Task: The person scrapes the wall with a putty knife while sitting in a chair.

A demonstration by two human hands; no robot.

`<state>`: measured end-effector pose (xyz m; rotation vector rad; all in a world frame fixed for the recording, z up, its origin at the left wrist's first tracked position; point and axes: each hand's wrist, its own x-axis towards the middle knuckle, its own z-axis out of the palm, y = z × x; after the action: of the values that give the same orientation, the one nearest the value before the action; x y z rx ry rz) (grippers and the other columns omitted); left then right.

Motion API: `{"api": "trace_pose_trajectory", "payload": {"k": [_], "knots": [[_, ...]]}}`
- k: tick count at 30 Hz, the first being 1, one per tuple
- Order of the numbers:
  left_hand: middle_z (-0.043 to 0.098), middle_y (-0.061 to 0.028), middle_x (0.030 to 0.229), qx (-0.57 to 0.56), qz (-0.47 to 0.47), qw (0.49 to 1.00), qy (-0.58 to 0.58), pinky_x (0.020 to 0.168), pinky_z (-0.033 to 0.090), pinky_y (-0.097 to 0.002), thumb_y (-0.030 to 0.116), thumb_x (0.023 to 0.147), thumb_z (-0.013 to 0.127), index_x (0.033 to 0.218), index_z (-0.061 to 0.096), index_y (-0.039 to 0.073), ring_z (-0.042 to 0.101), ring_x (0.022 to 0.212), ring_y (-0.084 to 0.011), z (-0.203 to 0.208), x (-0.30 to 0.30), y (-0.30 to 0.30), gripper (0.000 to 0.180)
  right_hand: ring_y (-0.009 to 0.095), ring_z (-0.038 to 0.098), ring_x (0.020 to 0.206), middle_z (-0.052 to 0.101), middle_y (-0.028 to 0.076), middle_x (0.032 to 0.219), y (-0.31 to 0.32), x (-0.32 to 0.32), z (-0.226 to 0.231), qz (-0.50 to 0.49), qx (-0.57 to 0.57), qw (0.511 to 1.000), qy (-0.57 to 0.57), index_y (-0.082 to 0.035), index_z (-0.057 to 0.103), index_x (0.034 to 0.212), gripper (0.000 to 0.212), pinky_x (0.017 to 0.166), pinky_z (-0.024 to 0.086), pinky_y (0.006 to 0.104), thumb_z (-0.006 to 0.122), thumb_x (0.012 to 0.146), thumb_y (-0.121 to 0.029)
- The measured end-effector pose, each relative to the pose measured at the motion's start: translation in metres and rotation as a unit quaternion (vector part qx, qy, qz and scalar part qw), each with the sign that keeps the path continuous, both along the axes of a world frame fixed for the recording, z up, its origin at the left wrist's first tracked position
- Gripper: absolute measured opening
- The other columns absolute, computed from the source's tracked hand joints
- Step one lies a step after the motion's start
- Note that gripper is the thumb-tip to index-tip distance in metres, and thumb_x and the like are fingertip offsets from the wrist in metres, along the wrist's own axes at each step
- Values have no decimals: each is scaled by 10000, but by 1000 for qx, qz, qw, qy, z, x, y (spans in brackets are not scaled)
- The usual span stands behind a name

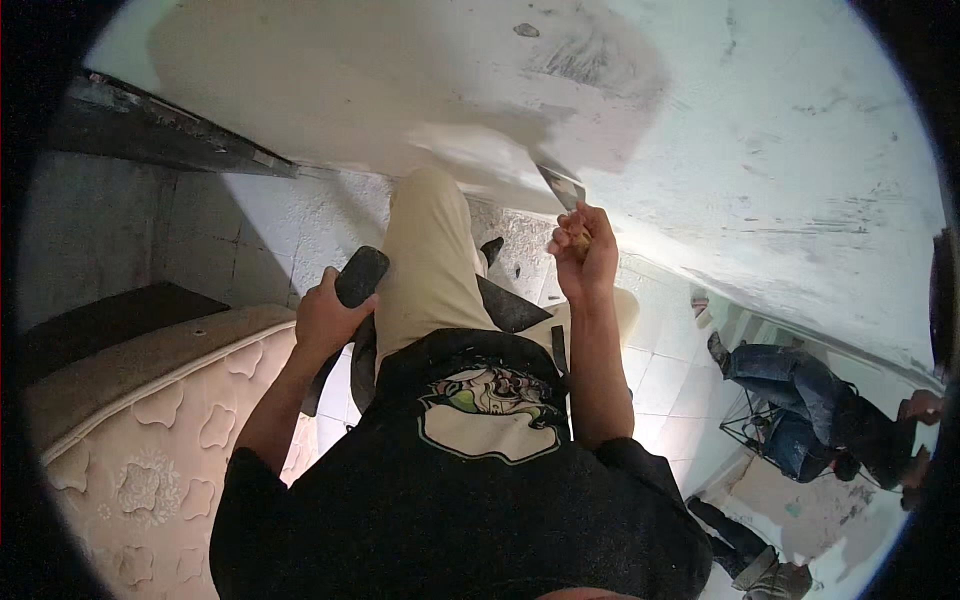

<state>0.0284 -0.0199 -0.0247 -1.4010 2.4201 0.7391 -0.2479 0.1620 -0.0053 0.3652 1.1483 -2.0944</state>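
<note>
- Black T-shirt (460, 510) nearest, a cartoon print across its chest, with pale trousers (430, 260) beyond it.
- Right hand (585, 250): raised, fingers curled round the handle of a scraper (562, 190) — its metal blade points up and left, close against the pale wall (780, 150); whether it touches, I cannot tell.
- Left hand (335, 312): fingers wrapped round a dark, round-cornered object (362, 277) just beside the left knee.
- Quilted mattress (215, 430) — pinkish, at lower left, near the left forearm.
- Another person in blue jeans (795, 375), well apart at right, over light floor tiles (655, 395).
</note>
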Motion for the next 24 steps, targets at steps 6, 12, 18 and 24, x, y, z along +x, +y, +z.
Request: {"api": "trace_pose_trajectory", "payload": {"k": [6, 12, 18, 24], "knots": [[620, -224, 888, 27, 7, 1000, 2, 732, 484, -439, 469, 679, 716, 1008, 508, -7, 629, 832, -360, 5, -4, 3, 615, 33, 313, 397, 467, 48, 700, 3, -21, -24, -18, -134, 961, -240, -34, 460, 845, 81, 302, 233, 145, 519, 861, -87], [610, -217, 921, 36, -1, 999, -32, 744, 478, -449, 474, 689, 711, 1064, 490, 2, 623, 852, -348, 15, -9, 2, 641, 39, 296, 392, 499, 62, 720, 6, -6, 0, -14, -16, 998, -58, -62, 456, 708, 141, 305, 204, 170, 503, 841, -70], [609, -205, 895, 26, 9, 999, -26, 745, 481, -444, 485, 689, 705, 1058, 498, 22, 620, 841, -349, 15, -6, 3, 627, 55, 266, 404, 475, 39, 712, -6, 5, 7, -23, 9, 998, -52, -87, 451, 709, 138, 331, 187, 197, 522, 827, -75], [617, -204, 873, 26, -5, 999, -32, 735, 486, -437, 481, 688, 711, 1033, 500, 17, 627, 815, -349, 15, -7, 4, 616, 53, 264, 401, 479, 51, 753, -3, 7, 10, 7, -8, 999, -42, -70, 447, 763, 78, 330, 195, 197, 504, 817, -62]]}}
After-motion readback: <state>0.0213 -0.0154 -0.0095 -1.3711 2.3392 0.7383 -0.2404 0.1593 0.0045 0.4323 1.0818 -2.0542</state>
